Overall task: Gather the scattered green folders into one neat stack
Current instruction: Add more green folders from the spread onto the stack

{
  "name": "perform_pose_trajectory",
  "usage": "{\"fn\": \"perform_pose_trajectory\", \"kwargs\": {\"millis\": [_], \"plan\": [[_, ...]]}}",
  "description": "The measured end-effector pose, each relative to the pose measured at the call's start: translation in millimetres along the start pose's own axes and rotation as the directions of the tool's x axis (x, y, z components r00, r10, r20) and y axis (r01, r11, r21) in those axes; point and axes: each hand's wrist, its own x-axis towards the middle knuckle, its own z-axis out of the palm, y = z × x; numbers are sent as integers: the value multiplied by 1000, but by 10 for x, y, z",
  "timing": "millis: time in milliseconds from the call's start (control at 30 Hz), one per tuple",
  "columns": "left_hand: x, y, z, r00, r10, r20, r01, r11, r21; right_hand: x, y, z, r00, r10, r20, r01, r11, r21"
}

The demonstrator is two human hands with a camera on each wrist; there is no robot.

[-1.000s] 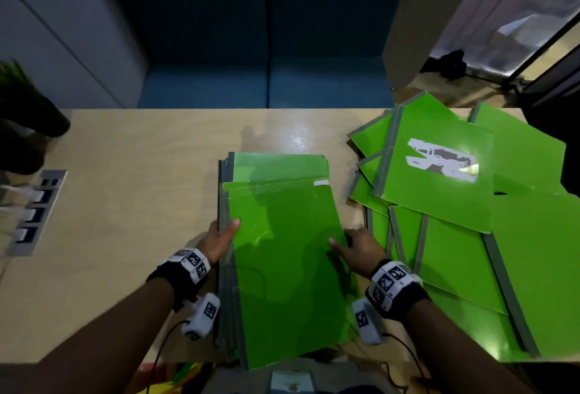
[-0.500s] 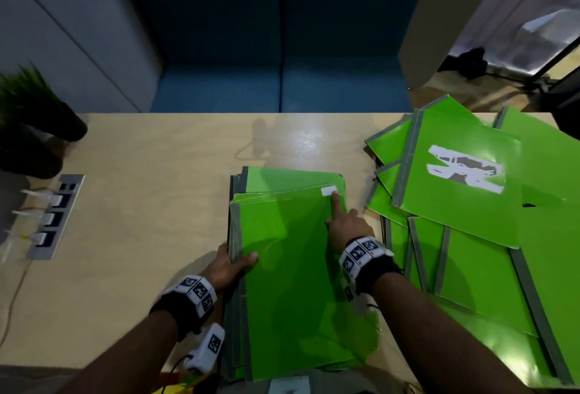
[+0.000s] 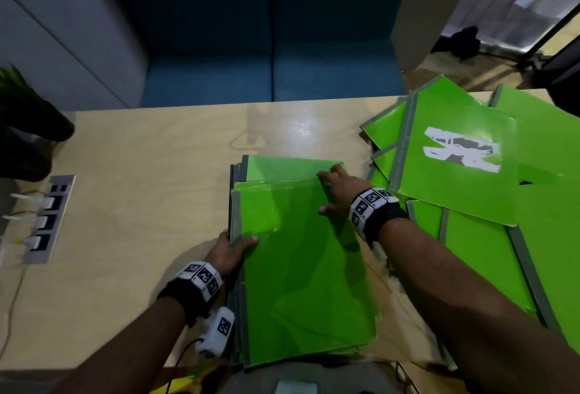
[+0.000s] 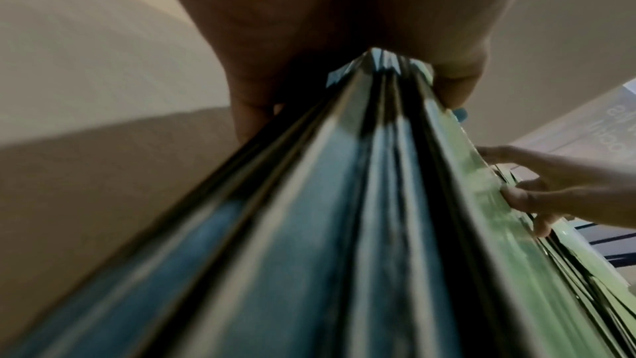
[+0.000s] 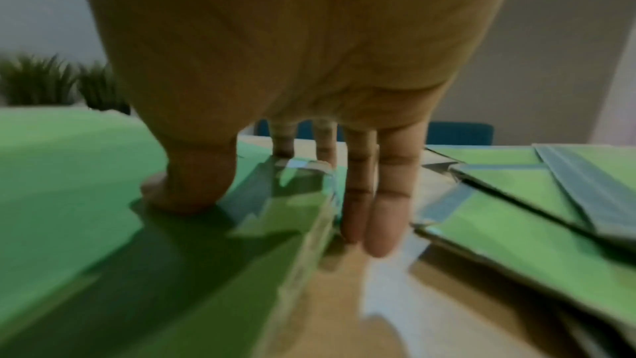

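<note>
A stack of green folders [image 3: 301,274] with grey spines lies mid-table near the front edge. My left hand [image 3: 233,248] grips its left spine edge, thumb on top and fingers underneath; the left wrist view shows that hand [image 4: 347,45] clamped round the bundled spines [image 4: 344,227]. At the stack's far right corner, my right hand [image 3: 334,190] rests its thumb on the top folder. The right wrist view shows straight fingers [image 5: 382,214] pressed against the stack's [image 5: 86,200] right edge. Several scattered green folders [image 3: 477,246] overlap on the right, the top one [image 3: 452,130] bearing a torn white label.
The wooden table [image 3: 141,205] has a power socket panel [image 3: 47,221] with plugs at its left edge. A dark potted plant [image 3: 22,123] stands at far left. A blue sofa [image 3: 266,76] sits beyond the table. The scattered folders [image 5: 516,227] lie close beside my right hand.
My right hand has slid from the stack's near right edge up to its far right corner. The left hand has kept its grip on the left spine edge.
</note>
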Motion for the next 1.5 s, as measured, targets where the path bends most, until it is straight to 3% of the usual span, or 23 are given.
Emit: {"fn": "perform_pose_trajectory", "kwargs": {"millis": [133, 233, 300, 400, 467, 667, 800, 867, 933, 967, 1033, 1100, 1167, 1233, 1300, 1400, 1500], "plan": [[-33, -2, -5, 1000, -9, 7, 9, 1000, -3, -85, -63, 190, 996, 88, -8, -86, 988, 125], [-22, -26, 25, 1000, 3, -1, -3, 999, 54, -144, -73, 136, 996, 95, -3, -95, 996, -4], [-23, -25, 25, 1000, -8, -2, 8, 999, 41, -112, -164, 31, 997, 11, -78, -20, 994, -110], [-12, -21, 22, 1000, -1, 3, 1, 998, 57, 6, -501, -39, 978, -189, -85, 197, 975, 98], [7, -19, 21, 1000, -14, 7, 13, 999, 36, 72, -754, -1, 964, -265, -31, 267, 956, 125], [12, -13, -15, 995, 17, 95, -11, 998, -64, 89, -1083, 195, 954, -287, -92, 289, 957, 6], [-11, -42, 21, 999, 38, 39, -37, 998, -45, 66, -923, 89, 935, -352, -44, 352, 936, -16], [-10, -39, 24, 998, 46, 40, -45, 999, -7, 45, -586, -43, 952, -272, -139, 276, 961, 11], [18, -59, 16, 998, 61, 25, -61, 998, -5, -31, -31, -179, 939, -8, -345, 73, 982, 175], [27, -74, 15, 998, 67, 22, -67, 998, -9, -98, 319, -230, 887, 170, -429, -47, 958, 283], [27, -81, 5, 995, 99, 20, -99, 995, 18, -301, 1048, -281, 705, 525, -477, -315, 834, 453], [26, -97, 26, 994, 107, 15, -107, 994, 10, -557, 1679, -227, 521, 777, -354, -545, 622, 563], [-8, -68, 47, 995, 97, -4, -97, 995, 7, -800, 2108, -101, 416, 897, -153, -661, 413, 626], [-68, -22, 78, 995, 99, -28, -97, 994, 42, -965, 2294, 12, 396, 918, -3, -705, 306, 640], [-99, 6, 103, 995, 92, -39, -89, 994, 58, -1047, 2310, 69, 395, 918, 34, -712, 282, 643], [-102, 44, 97, 996, 74, -45, -72, 996, 43, -993, 2441, 308, 453, 890, 59, -712, 321, 625], [-58, -29, 31, 995, 95, -23, -94, 995, 29, -853, 2827, 731, 494, 856, 153, -642, 240, 728]]}}
